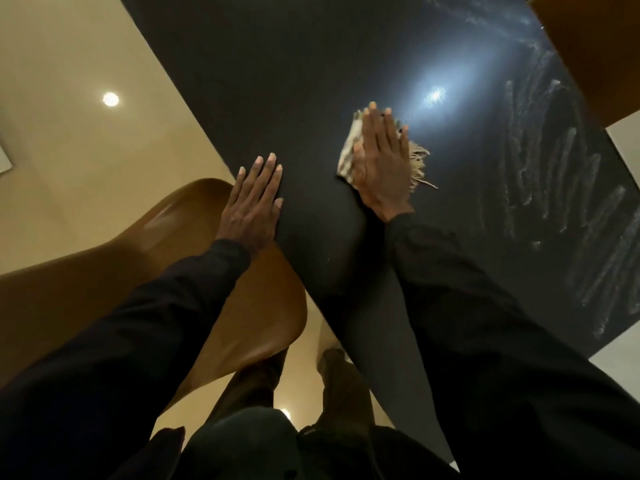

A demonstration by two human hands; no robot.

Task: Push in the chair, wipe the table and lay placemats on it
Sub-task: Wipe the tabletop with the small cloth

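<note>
Nearest, two dark sleeves (485, 341) reach forward, one over each side of the worktop's (294, 81) near-left edge, which runs on a slant from below the wrists up and away to the left. Under the left forearm lies the brown moulded chair (104, 271). Its curved rim comes right up to that edge just behind the left wrist; whether it passes under the worktop cannot be told.

The left hand (254, 206) rests flat on the black worktop right at the edge, fingers straight and close together, holding nothing. Its outer side sits almost on the edge line, with the chair's back just to its left. Between the two hands is a strip of bare worktop.

The right hand (379, 157), a little farther ahead, presses flat with straight fingers on a pale striped cloth (348, 157). The cloth shows along the thumb side, and its fringe (419, 164) sticks out on the other side.

To the right of that hand, pale smeared streaks (554, 188) cover the surface out to the far-right edge. Ahead of its fingertips a bright lamp glare (434, 95) sits on the gloss, and beyond it stretches wide bare worktop.

Past the right edge, a second brown chair (588, 46) stands at the far corner. Left of the left hand, beyond the edge, lies glossy beige floor (69, 81).
</note>
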